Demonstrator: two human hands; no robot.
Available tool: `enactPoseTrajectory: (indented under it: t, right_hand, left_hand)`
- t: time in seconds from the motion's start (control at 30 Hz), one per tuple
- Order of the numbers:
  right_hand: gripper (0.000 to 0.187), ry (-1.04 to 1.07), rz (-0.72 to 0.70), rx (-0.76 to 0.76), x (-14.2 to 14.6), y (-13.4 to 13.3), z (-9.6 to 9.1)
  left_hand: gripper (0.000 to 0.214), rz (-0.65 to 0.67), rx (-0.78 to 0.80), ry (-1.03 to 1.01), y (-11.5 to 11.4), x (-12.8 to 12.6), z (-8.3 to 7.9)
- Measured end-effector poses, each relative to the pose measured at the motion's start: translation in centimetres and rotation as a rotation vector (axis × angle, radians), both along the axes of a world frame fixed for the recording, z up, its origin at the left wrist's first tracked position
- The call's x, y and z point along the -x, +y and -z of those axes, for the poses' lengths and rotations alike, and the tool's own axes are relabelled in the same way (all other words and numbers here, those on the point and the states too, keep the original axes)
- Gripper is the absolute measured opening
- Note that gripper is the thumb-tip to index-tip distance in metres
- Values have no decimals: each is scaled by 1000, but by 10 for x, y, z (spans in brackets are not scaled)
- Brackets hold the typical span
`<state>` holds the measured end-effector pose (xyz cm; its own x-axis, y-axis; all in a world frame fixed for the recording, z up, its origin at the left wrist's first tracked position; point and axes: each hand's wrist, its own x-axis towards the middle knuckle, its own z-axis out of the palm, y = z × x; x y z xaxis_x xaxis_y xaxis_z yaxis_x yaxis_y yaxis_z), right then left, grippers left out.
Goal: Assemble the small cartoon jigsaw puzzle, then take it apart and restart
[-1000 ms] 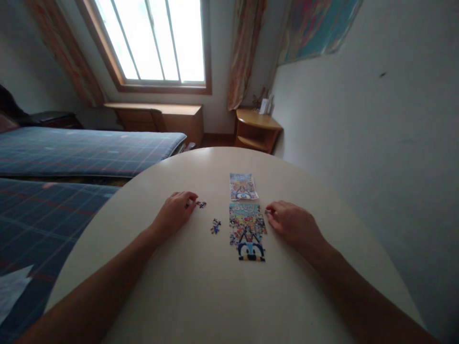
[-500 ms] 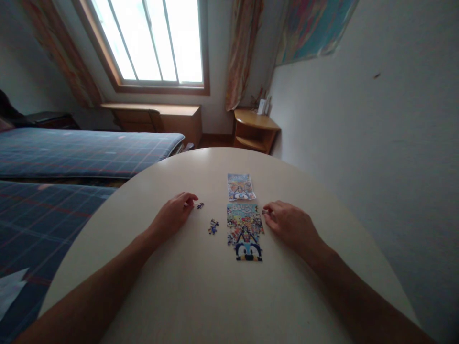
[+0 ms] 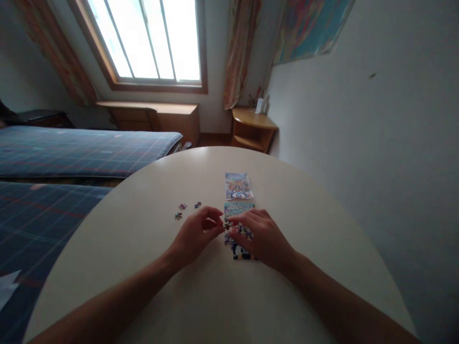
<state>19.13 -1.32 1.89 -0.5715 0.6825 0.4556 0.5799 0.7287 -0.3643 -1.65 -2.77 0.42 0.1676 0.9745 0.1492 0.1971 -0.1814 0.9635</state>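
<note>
A small colourful jigsaw puzzle (image 3: 239,208) lies assembled near the middle of the round cream table (image 3: 201,296). My right hand (image 3: 261,237) rests over most of it, fingers curled toward its left edge. My left hand (image 3: 197,234) meets it there, thumb and fingers pinched on a small dark puzzle piece (image 3: 226,223) at the puzzle's left side. A printed reference picture (image 3: 238,186) lies just beyond the puzzle. Three loose pieces (image 3: 182,207) sit to the left of my hands.
Two beds with blue plaid covers (image 3: 82,152) stand to the left of the table. A wooden corner shelf (image 3: 253,128) and a low wooden cabinet (image 3: 158,116) stand under the window. A white wall runs along the right.
Both hands moved inward to the puzzle's left edge. My left hand left the far loose pieces; the cluster of pieces beside the puzzle is gone from its spot. My right hand now covers the puzzle.
</note>
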Motion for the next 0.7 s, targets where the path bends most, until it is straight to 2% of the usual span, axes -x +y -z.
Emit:
enactPoseTrajectory:
  t: [0.13,0.23,0.37,0.47,0.7]
  right_hand:
    - [10,-6,-50,-8,-1,4,2]
    - [8,-18,-53,11,-3,7,1]
    - [11,-45,7,77,-3,9,3]
    - [11,-47,31,135,-3,11,6]
    - [12,-13,50,193,-2,11,10]
  left_hand:
    - [27,37,58,-65,1,-2,1]
    - [23,26,22,-15,0,-3,3]
    - [11,-85,-164,270,-1,0,2]
    - [12,-113,-279,504,-1,4,1]
    - [15,-33,-388,640,1,3,6]
